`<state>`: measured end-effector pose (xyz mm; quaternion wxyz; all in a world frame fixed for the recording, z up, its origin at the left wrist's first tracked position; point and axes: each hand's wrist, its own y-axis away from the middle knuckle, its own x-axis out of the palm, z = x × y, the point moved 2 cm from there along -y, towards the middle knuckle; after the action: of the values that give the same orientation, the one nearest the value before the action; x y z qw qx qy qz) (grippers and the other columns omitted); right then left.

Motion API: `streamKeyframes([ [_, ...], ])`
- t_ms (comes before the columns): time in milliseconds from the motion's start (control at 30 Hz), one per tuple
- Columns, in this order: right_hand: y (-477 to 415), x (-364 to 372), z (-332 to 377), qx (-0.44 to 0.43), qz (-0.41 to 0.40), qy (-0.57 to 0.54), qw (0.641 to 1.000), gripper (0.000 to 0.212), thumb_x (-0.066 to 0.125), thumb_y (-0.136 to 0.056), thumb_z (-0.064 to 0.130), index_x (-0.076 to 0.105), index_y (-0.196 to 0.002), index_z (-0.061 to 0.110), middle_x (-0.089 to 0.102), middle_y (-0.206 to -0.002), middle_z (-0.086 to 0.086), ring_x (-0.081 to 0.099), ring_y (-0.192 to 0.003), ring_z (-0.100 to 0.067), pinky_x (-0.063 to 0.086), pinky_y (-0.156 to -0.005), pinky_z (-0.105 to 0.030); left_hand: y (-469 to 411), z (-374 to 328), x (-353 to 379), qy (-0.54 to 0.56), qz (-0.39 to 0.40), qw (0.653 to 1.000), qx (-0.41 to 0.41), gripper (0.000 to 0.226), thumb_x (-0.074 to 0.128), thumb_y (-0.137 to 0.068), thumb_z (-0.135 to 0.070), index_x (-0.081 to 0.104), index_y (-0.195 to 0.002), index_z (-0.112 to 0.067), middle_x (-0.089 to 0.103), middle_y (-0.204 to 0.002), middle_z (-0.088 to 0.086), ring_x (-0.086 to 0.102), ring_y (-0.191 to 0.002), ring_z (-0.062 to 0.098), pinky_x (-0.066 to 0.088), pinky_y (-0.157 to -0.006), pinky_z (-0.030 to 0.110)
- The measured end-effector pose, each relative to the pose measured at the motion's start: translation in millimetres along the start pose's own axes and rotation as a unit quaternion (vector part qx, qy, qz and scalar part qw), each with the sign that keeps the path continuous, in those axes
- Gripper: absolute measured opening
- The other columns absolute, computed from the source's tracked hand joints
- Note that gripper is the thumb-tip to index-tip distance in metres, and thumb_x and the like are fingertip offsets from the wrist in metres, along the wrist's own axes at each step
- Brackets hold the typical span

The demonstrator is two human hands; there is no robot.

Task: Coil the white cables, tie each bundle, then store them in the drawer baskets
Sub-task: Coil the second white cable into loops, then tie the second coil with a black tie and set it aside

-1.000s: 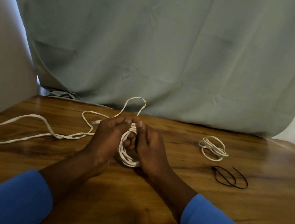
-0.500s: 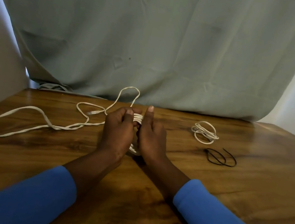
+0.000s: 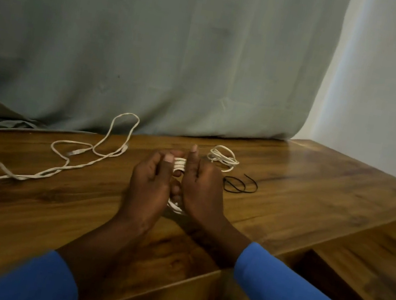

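Slippage is my main worry at this point. My left hand (image 3: 150,184) has its fingers curled round the coil (image 3: 180,164), thumb pressed onto the top turns. My right hand (image 3: 200,189) clamps the other side with its thumb standing straight up; its fingers are hidden behind the turns, so I can only say they seem to be wrapped round them. The coil stands on edge between my palms over the middle of the table (image 3: 316,185). Most of the loose cable (image 3: 65,167) is not yet wound. It trails away toward the left edge and throws one tall loop up near the back edge, below the curtain (image 3: 181,55). Along that run the strands cross each other, and I expect that drawing them in fast would tighten a crossing into a snag. A snag would jerk the coil, and a jerk could pull turns out from under my thumb. The turns look springy, so any slackening of either hand would probably let them fan open. If the part beyond the left edge hangs down, its weight could drag against me as well. The black tie (image 3: 239,185) lies to my right, just in front of the finished bundle (image 3: 223,158) near the back edge. Fetching the tie means one hand must leave the coil, which is the likeliest moment for it to spring apart. A careless reach could also nudge the finished bundle.
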<state>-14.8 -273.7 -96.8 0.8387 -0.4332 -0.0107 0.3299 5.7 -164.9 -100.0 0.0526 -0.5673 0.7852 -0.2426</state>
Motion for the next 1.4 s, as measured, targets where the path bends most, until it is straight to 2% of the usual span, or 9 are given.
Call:
streamKeyframes([
  [100,7.3,-48.3,-24.7,0.036,-0.043,0.008,0.998,0.067,0.030,-0.108,0.052,0.047,-0.053,0.018,0.056,-0.051,-0.002,0.058,-0.051,-0.026,0.043,-0.053,-0.043,7.9,-1.0,24.3,-0.004,0.076,0.996,-0.039,0.028,0.049,-0.104,-0.039,0.065,-0.123,-0.025,0.077,-0.109,0.002,0.075,-0.100,0.021,0.061,-0.083,0.040],
  [233,12.8,-108.9,-63.0,0.151,-0.128,-0.025,0.980,0.063,0.038,-0.109,0.044,0.044,-0.052,0.018,0.046,-0.048,0.005,0.044,-0.045,-0.013,0.035,-0.054,-0.036,-12.4,7.6,46.0,-0.155,0.087,0.984,0.026,0.017,0.053,-0.107,-0.025,0.068,-0.111,-0.031,0.072,-0.108,-0.003,0.070,-0.087,0.015,0.055,-0.067,0.027],
  [400,15.4,-129.5,-76.6,0.334,-0.231,-0.258,0.877,0.056,0.036,-0.106,0.054,0.050,-0.065,0.018,0.049,-0.060,-0.007,0.048,-0.059,-0.023,0.041,-0.061,-0.038,-59.2,28.3,96.8,-0.457,0.215,0.845,0.176,0.014,0.071,-0.093,-0.016,0.079,-0.103,-0.022,0.073,-0.102,-0.006,0.061,-0.085,0.008,0.049,-0.079,0.027],
  [633,13.6,-126.4,-90.4,0.325,-0.245,-0.261,0.876,0.066,0.034,-0.105,0.060,0.065,-0.060,0.023,0.059,-0.059,-0.003,0.058,-0.060,-0.025,0.049,-0.063,-0.044,-95.1,69.0,156.5,-0.644,0.334,0.670,0.156,0.021,0.069,-0.091,-0.036,0.059,-0.073,-0.032,0.058,-0.078,-0.013,0.057,-0.077,0.011,0.040,-0.058,0.027],
  [767,12.3,-125.9,-91.8,0.331,-0.238,-0.283,0.868,0.064,0.035,-0.103,0.062,0.061,-0.056,0.029,0.053,-0.063,-0.011,0.051,-0.059,-0.027,0.046,-0.060,-0.044,-105.6,76.2,155.4,-0.622,0.319,0.697,0.162,0.015,0.069,-0.089,-0.045,0.064,-0.080,-0.033,0.066,-0.088,-0.012,0.062,-0.083,0.012,0.053,-0.071,0.033],
  [967,11.4,-125.0,-94.1,0.311,-0.218,-0.265,0.886,0.065,0.034,-0.104,0.062,0.042,-0.058,0.017,0.037,-0.056,-0.008,0.033,-0.052,-0.023,0.032,-0.052,-0.037,-111.1,33.7,131.8,-0.416,0.177,0.877,0.164,0.003,0.076,-0.091,-0.019,0.074,-0.090,-0.020,0.072,-0.083,-0.014,0.065,-0.073,-0.001,0.045,-0.066,0.009],
  [1067,11.7,-125.9,-96.5,0.308,-0.198,-0.256,0.895,0.065,0.034,-0.105,0.060,0.048,-0.062,0.013,0.042,-0.057,-0.011,0.039,-0.051,-0.023,0.038,-0.053,-0.034,-103.5,16.9,114.5,-0.256,0.154,0.949,0.100,0.001,0.073,-0.094,-0.009,0.074,-0.094,-0.009,0.074,-0.081,-0.002,0.067,-0.068,0.000,0.053,-0.063,0.014],
  [1167,10.7,-126.4,-97.1,0.311,-0.187,-0.255,0.896,0.066,0.036,-0.104,0.060,0.057,-0.069,0.008,0.055,-0.062,-0.012,0.054,-0.056,-0.024,0.046,-0.054,-0.034,-93.2,-0.5,96.0,-0.192,0.138,0.969,0.075,0.008,0.069,-0.096,-0.007,0.071,-0.091,-0.012,0.072,-0.073,-0.005,0.062,-0.058,-0.002,0.048,-0.054,0.014],
  [1400,5.4,-106.2,-89.2,0.237,-0.097,-0.183,0.949,0.065,0.037,-0.104,0.056,0.051,-0.058,0.012,0.047,-0.043,0.006,0.044,-0.041,-0.006,0.035,-0.054,-0.028,-64.6,-33.0,28.4,-0.210,0.098,0.961,0.151,0.009,0.069,-0.097,-0.014,0.070,-0.090,-0.020,0.062,-0.063,-0.011,0.054,-0.055,0.000,0.044,-0.052,0.016],
])
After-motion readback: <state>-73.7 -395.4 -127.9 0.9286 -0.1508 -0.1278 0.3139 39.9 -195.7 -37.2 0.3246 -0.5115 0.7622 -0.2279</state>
